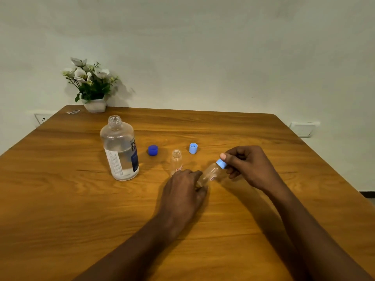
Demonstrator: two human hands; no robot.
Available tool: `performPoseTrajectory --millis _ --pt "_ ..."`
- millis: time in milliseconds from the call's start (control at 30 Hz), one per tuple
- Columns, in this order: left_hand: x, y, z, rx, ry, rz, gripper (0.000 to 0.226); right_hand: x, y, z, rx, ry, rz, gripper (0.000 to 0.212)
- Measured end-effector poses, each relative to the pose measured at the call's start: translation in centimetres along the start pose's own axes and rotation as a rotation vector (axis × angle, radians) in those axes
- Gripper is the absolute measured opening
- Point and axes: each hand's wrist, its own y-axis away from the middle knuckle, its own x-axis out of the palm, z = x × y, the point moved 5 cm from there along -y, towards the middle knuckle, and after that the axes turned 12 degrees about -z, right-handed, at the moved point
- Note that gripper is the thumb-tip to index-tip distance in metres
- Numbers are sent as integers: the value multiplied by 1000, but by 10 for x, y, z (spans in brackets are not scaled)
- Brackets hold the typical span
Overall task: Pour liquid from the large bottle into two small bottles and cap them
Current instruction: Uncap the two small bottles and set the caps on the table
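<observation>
The large clear bottle [120, 151] stands uncapped on the left of the wooden table [60, 199], partly filled with clear liquid. Its dark blue cap [153, 150] lies just to its right. One small clear bottle [176, 161] stands upright and uncapped in the middle. A light blue cap [193, 148] rests behind it. My left hand [183, 191] grips the base of a second small bottle [213, 173], which is tilted toward the right. My right hand [247, 166] pinches the light blue cap [221, 163] on that bottle's neck.
A white pot of white flowers [92, 86] stands at the table's far left corner. A small clear wrapper [73, 112] lies near it. A white wall runs behind the table, with sockets [41, 118] low on it.
</observation>
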Motion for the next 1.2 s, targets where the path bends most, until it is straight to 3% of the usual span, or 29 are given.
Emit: performPoseTrajectory --millis 133,333,467,567,700,833,933,1000,1067,1200 --pt "3 -3 -1 22 1 30 37 -1 -3 -8 10 -72 93 11" --pt "6 -2 0 12 57 29 41 -11 1 -9 -42 -71 166 36" --pt "7 -1 0 0 82 21 42 -14 0 -6 21 -81 106 27" --pt "6 1 0 5 93 2 39 -11 1 -13 44 -1 123 38" --pt "7 1 1 -3 92 -5 43 -13 3 -13 37 -44 173 13" --pt "8 1 2 -5 102 -9 43 -17 4 -12 8 -25 189 39" --pt "8 2 3 -6 104 -12 43 -15 4 -12 53 3 148 24" --pt "7 3 3 -1 109 -20 42 -12 5 -15 84 16 160 47" --pt "7 3 3 1 108 -9 43 -10 6 -15 110 25 195 55" --pt "8 3 3 6 101 -1 44 -11 8 -14 78 8 228 23"
